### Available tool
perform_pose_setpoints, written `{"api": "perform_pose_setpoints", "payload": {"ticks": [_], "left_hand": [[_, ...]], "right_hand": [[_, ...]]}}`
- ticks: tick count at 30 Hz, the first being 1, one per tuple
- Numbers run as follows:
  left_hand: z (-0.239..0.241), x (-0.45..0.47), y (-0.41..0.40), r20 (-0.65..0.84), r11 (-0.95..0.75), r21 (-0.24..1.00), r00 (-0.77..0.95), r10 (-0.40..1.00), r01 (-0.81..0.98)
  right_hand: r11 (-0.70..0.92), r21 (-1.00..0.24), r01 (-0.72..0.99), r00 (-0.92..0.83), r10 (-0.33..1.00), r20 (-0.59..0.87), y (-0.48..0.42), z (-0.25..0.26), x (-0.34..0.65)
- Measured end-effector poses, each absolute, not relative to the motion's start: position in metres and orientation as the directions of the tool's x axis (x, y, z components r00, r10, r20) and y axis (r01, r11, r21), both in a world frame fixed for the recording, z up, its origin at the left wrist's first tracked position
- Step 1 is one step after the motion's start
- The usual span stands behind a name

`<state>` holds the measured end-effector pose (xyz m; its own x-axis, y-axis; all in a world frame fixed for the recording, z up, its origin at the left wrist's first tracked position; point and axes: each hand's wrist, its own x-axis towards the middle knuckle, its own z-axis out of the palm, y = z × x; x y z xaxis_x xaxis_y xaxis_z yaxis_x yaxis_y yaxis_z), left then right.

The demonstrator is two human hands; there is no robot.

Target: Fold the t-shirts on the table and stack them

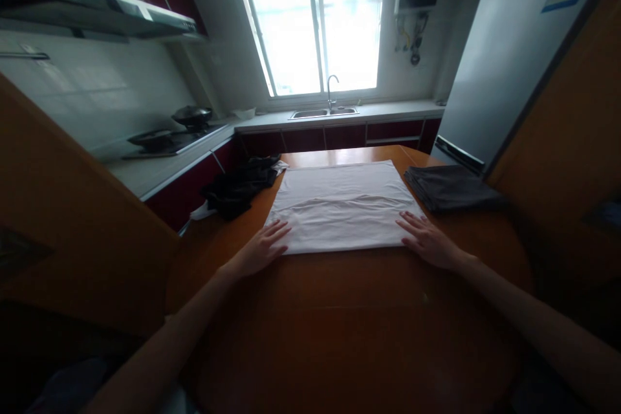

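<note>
A white cloth (342,200), folded into a flat rectangle, lies in the middle of a round wooden table (349,323). My left hand (262,249) rests flat with fingers stretched out on the cloth's near left corner. My right hand (427,239) lies flat with spread fingers at the near right corner. Neither hand holds anything.
A crumpled black garment (240,189) lies at the table's left edge. A folded dark grey cloth (449,186) sits at the right. Behind are a counter with a stove and pans (169,136), a sink (324,112) under the window, and a refrigerator (504,58) at the right.
</note>
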<state>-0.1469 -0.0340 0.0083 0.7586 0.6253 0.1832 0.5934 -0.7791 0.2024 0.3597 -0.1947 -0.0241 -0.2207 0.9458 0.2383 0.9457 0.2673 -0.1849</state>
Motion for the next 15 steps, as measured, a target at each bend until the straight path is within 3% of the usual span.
{"api": "perform_pose_setpoints", "payload": {"ticks": [7, 11, 15], "left_hand": [[0.027, -0.203, -0.058, 0.219, -0.806, 0.132, 0.776, 0.592, 0.577], [0.036, -0.198, -0.064, 0.173, -0.807, 0.131, 0.788, 0.591, 0.576], [0.031, -0.195, -0.063, 0.165, -0.783, 0.082, 0.766, 0.621, 0.617]], "right_hand": [[0.336, -0.139, 0.931, -0.274, 0.9, 0.34, -0.236, -0.022, 0.389], [0.399, 0.034, 0.916, -0.382, 0.847, 0.37, -0.237, -0.007, 0.386], [0.304, 0.192, 0.933, -0.353, 0.877, 0.325, -0.238, 0.004, 0.374]]}}
